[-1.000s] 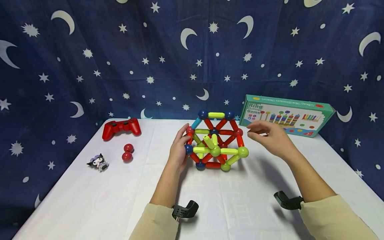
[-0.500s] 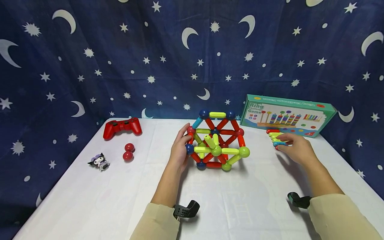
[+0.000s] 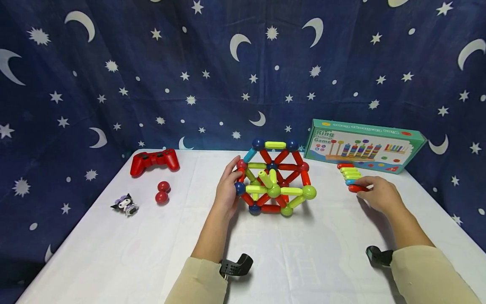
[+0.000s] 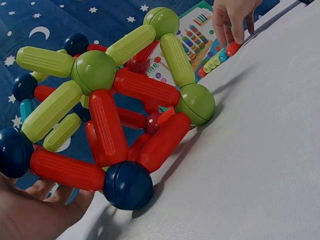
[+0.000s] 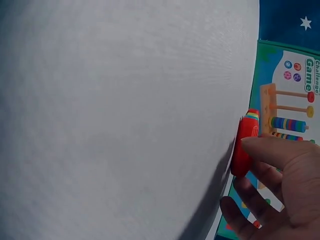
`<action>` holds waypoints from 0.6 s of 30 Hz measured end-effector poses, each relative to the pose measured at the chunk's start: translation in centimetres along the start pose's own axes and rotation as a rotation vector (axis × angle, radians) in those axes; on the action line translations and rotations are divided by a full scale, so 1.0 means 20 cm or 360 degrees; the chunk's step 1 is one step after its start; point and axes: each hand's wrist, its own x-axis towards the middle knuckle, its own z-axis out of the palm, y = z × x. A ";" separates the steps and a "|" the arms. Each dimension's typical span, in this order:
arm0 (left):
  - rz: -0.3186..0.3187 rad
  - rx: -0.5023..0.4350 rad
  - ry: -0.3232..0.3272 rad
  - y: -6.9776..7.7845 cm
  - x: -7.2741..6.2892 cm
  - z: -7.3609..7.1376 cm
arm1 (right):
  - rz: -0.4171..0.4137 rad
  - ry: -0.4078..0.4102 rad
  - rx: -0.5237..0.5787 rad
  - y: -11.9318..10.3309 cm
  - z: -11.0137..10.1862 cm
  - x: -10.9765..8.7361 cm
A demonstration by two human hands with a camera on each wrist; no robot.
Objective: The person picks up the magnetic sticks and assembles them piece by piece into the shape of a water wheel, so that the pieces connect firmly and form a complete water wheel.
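Note:
My left hand (image 3: 227, 190) holds the left side of a magnetic stick-and-ball frame (image 3: 273, 191). Red, lime and blue sticks join dark blue, red and green balls; one lime stick juts up from a green ball at the front. In the left wrist view, my left fingers reach behind the frame (image 4: 145, 87). On the right, thumb and fingers of my right hand (image 3: 383, 195) pinch a red magnetic stick (image 5: 241, 155) at the near end of a row of sticks (image 3: 351, 173). Lime, blue and another red stick lie beyond it.
A green Ring Challenge Game box (image 3: 364, 147) stands behind the row of sticks. On the left lie a red game controller (image 3: 154, 162), two red balls (image 3: 161, 197) and a small figurine (image 3: 125, 205). A starry curtain (image 3: 212, 84) hangs behind the table.
My right hand has moved right from beside the frame to the row of sticks, then slid from the blue stick to the near red one. The left hand and frame stay put.

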 end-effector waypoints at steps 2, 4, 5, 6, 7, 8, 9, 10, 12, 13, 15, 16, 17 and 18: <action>0.0003 0.0005 -0.0003 0.00 0.00 0.00 | -0.0003 -0.0028 -0.0007 -0.01 0.00 0.00; 0.0001 0.0005 -0.0002 0.00 0.00 0.00 | -0.0018 -0.0080 -0.0018 -0.02 0.00 -0.01; 0.0000 0.0006 -0.0002 0.00 0.00 0.00 | -0.0026 -0.0112 -0.0020 -0.02 0.00 -0.01; 0.0002 0.0006 -0.0004 0.00 0.00 0.00 | -0.0037 -0.0144 -0.0025 -0.03 0.00 -0.01; 0.0001 0.0007 -0.0005 0.00 0.00 0.00 | -0.0062 -0.0172 -0.0036 -0.04 0.00 -0.01; 0.0003 0.0009 -0.0005 0.00 0.00 0.00 | -0.0098 -0.0197 -0.0050 -0.05 0.00 -0.02; 0.0003 0.0011 -0.0004 0.00 0.00 0.00 | -0.0127 -0.0216 -0.0060 -0.06 0.00 -0.02; 0.0004 0.0015 -0.0003 0.00 0.00 0.00 | -0.0147 -0.0228 -0.0057 -0.07 0.00 -0.02; 0.0007 0.0022 0.0003 0.00 0.00 0.00 | -0.0194 -0.0236 -0.0029 -0.10 0.00 -0.02; 0.0009 0.0026 0.0005 0.00 0.00 0.00 | -0.0219 -0.0232 -0.0002 -0.11 0.01 -0.02; 0.0005 0.0028 0.0010 0.00 0.00 0.00 | -0.0248 -0.0216 0.0080 -0.14 0.01 -0.02; 0.0003 0.0025 0.0010 0.00 0.00 0.00 | -0.0273 -0.0203 0.0122 -0.16 0.01 -0.03; 0.0001 0.0024 0.0010 0.00 0.00 0.00 | -0.0303 -0.0190 0.0162 -0.18 0.01 -0.03; 0.0000 0.0021 0.0010 0.00 0.00 0.00 | -0.0330 -0.0181 0.0200 -0.20 0.00 -0.04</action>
